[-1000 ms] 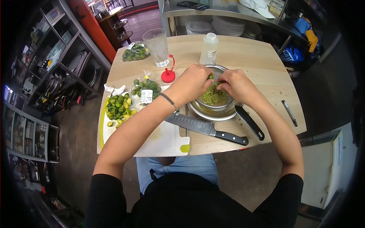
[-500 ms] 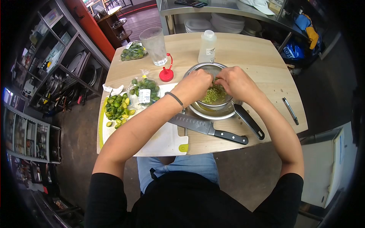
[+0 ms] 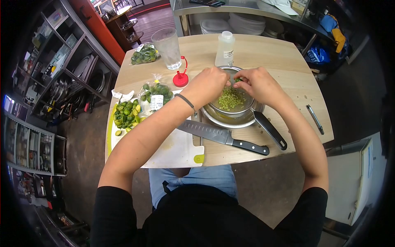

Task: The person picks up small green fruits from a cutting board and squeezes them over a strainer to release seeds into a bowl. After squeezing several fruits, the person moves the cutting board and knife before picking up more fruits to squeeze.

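Pinching green fruit (image 3: 237, 80) over strainer (image 3: 230, 101), handle (image 3: 269, 129) pointing near-right.

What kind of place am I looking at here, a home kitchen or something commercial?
Probably a restaurant or commercial kitchen: stacked white plates under a steel counter, open metal shelving with pans, and a wooden prep table.

A large steel knife with a black handle (image 3: 224, 136) lies in front of me, its blade on the white cutting board with a green edge (image 3: 164, 150), where halved green fruits (image 3: 126, 115) are piled at the far left. Beyond them stand a clear ribbed plastic tumbler (image 3: 167, 48), a clear squeeze bottle (image 3: 225, 50) and its red cap (image 3: 180, 78), with two clear bags of green fruits (image 3: 155, 94) nearby.
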### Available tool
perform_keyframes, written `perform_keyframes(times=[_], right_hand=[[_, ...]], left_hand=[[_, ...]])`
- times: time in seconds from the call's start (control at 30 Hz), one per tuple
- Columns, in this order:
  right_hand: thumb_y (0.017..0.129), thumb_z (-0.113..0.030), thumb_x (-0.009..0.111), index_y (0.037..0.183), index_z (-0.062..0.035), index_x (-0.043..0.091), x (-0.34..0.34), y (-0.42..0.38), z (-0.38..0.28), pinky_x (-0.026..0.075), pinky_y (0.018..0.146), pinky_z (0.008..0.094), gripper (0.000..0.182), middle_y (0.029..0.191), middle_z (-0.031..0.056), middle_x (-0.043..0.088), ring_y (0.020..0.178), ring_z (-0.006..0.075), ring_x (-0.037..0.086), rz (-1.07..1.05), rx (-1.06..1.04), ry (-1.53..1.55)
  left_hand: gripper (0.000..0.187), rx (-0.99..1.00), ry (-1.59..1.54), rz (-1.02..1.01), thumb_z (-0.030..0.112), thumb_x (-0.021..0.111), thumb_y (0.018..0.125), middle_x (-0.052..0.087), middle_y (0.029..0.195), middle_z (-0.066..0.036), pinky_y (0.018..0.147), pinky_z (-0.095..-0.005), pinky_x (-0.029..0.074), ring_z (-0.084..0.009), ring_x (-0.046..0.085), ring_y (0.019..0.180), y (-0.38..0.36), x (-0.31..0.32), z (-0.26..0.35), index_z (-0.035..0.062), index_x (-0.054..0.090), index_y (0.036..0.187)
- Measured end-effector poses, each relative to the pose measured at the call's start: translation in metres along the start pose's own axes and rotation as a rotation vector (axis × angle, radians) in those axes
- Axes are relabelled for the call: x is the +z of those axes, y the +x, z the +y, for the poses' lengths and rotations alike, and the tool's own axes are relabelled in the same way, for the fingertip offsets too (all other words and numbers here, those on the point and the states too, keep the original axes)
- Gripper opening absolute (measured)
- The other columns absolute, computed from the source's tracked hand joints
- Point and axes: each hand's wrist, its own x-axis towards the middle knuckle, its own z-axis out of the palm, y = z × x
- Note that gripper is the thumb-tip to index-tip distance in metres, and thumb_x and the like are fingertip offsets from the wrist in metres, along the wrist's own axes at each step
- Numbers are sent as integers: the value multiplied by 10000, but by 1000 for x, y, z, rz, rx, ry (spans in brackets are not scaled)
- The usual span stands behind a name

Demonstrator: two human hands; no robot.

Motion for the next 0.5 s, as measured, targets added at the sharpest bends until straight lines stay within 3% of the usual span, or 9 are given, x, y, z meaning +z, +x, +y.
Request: perform_keyframes(times=[0.27,0.37,0.43,0.5], right_hand=[[808,-197,736,955,-1,693,-3,2,-2,520,717,419,249,770,198,677,740,362,659,-44,39,-6],[807,-183,726,941,1,698,-2,2,0,519,721,424,229,765,204,674,738,362,659,-28,-4,-10],[800,-85,701,923,9,699,0,2,3,489,639,414,154,697,195,639,651,360,625,48,-123,-75],[808,-77,685,896,10,694,3,3,4,491,648,424,124,705,200,637,668,373,622,68,-148,-89]], left_hand=[[87,75,-24,60,-5,664,759,662,798,-239,728,-429,552,-378,673,789,5,-15,7,-23,692,840],[143,70,-37,80,-13,640,753,666,822,-198,715,-432,524,-370,654,775,5,-12,3,-14,692,886],[153,66,-54,75,-15,622,765,669,850,-193,738,-426,527,-368,650,796,4,-12,2,-15,692,901],[165,85,-46,68,-16,617,764,671,861,-190,751,-426,527,-367,647,804,4,-12,1,-13,693,910]])
